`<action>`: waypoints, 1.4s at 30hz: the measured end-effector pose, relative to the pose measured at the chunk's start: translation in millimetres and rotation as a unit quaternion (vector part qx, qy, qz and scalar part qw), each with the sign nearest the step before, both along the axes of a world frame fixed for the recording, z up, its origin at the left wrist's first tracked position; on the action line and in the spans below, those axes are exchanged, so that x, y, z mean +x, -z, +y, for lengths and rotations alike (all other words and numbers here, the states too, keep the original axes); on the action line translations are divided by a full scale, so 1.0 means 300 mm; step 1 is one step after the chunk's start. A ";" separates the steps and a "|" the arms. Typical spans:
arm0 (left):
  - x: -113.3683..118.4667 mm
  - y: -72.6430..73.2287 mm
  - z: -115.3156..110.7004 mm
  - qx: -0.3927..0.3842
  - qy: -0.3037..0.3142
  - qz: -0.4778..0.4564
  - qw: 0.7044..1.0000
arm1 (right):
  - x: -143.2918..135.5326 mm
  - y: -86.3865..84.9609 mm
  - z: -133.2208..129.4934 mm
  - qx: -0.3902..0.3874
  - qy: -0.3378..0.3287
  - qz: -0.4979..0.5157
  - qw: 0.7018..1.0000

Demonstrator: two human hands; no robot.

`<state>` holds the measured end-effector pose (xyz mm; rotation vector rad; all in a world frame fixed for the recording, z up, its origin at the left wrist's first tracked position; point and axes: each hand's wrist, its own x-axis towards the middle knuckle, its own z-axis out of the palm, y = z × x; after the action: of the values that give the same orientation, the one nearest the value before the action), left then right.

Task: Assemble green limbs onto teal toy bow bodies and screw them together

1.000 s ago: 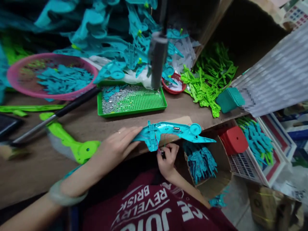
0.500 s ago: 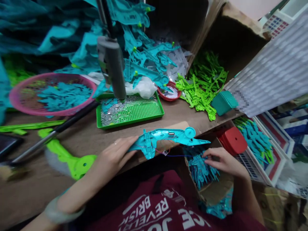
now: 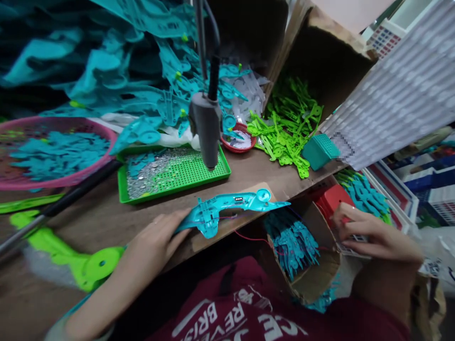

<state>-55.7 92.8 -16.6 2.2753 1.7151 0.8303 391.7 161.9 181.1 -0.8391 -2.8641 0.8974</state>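
My left hand (image 3: 156,241) is closed round the left end of a teal plastic shell half (image 3: 209,213), which lies open side up at the bench edge. Small metal parts and thin wires show inside it. A red wire (image 3: 250,238) leaves the shell and trails right over a cardboard box (image 3: 320,279). Out to the right, in front of a red plastic box (image 3: 332,201), my right hand (image 3: 373,232) has its fingers curled together. What they pinch is too small to make out.
A grey power screwdriver (image 3: 206,128) hangs above a green tray (image 3: 174,187) of small metal pieces. Behind are a pink basket (image 3: 103,158), a small red basket (image 3: 240,149) and piled green parts (image 3: 284,142). A black-and-metal rod (image 3: 71,199) crosses the left bench.
My right hand has moved right, away from the shell, to beside the red box. A red wire now stretches over the cardboard box. My left hand keeps its hold; the view has shifted.
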 end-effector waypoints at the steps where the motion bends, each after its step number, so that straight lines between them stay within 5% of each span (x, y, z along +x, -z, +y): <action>1: -0.001 -0.006 0.001 0.006 -0.006 -0.003 1.000 | -0.006 0.005 -0.006 -0.032 -0.022 -0.014 0.999; 4: -0.010 -0.018 0.000 0.015 -0.015 -0.014 1.000 | -0.006 0.063 -0.011 -0.164 -0.102 -0.011 0.981; 6: -0.018 -0.017 -0.006 0.017 -0.006 -0.022 1.000 | 0.010 0.124 0.000 -0.178 -0.066 0.044 0.981; 8: -0.028 -0.011 -0.016 0.015 0.012 -0.026 0.999 | 0.029 0.190 0.025 -0.088 0.143 0.115 0.979; 10: -0.038 -0.006 -0.028 0.018 0.028 -0.018 0.999 | 0.043 0.249 0.056 0.024 0.386 0.141 0.911; 11: -0.041 -0.004 -0.032 0.017 0.034 -0.010 0.999 | 0.048 0.271 0.069 0.036 0.440 0.121 0.889; 13: -0.042 -0.001 -0.035 0.017 0.033 -0.002 0.999 | 0.055 0.297 0.079 -0.047 0.371 0.048 0.926; 15: -0.035 0.004 -0.027 0.015 0.018 -0.010 1.000 | 0.059 0.301 0.063 -0.175 0.175 -0.007 0.969; 18: -0.025 0.020 0.001 -0.007 -0.003 -0.004 1.000 | 0.054 0.290 0.020 -0.225 -0.020 0.140 0.964; 20: -0.023 0.027 0.018 -0.015 -0.007 0.034 0.999 | 0.027 0.286 0.003 -0.180 -0.005 0.351 0.919; 22: -0.012 0.010 0.022 0.006 0.004 0.069 0.998 | -0.036 0.287 0.001 -0.108 0.085 0.526 0.839; 24: 0.018 -0.041 0.011 0.045 0.023 0.060 0.997 | -0.140 0.287 0.012 -0.019 0.169 0.577 0.799; 26: 0.067 -0.116 -0.010 0.066 0.032 0.002 0.997 | -0.278 0.285 0.031 0.070 0.173 0.495 0.849; 29: 0.151 -0.221 -0.031 0.047 0.034 -0.086 0.995 | -0.508 0.281 0.051 0.153 0.004 0.300 0.942; 30: 0.174 -0.243 -0.030 0.042 0.027 -0.099 0.994 | -0.575 0.282 0.050 0.190 -0.044 0.251 0.948; 35: 0.214 -0.276 0.021 0.018 -0.007 -0.103 0.994 | -0.711 0.326 0.023 0.258 -0.006 0.131 0.957; 39: 0.246 -0.294 0.057 0.008 -0.006 -0.150 0.989 | -0.659 0.395 0.051 0.158 0.069 0.241 0.955; 42: 0.286 -0.320 0.115 0.056 0.013 -0.127 0.990 | -0.629 0.438 0.083 0.008 0.119 0.366 0.923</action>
<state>30.0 127.3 79.4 2.1430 1.5594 1.1793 203.1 186.8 49.8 -0.6423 -2.0731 0.9062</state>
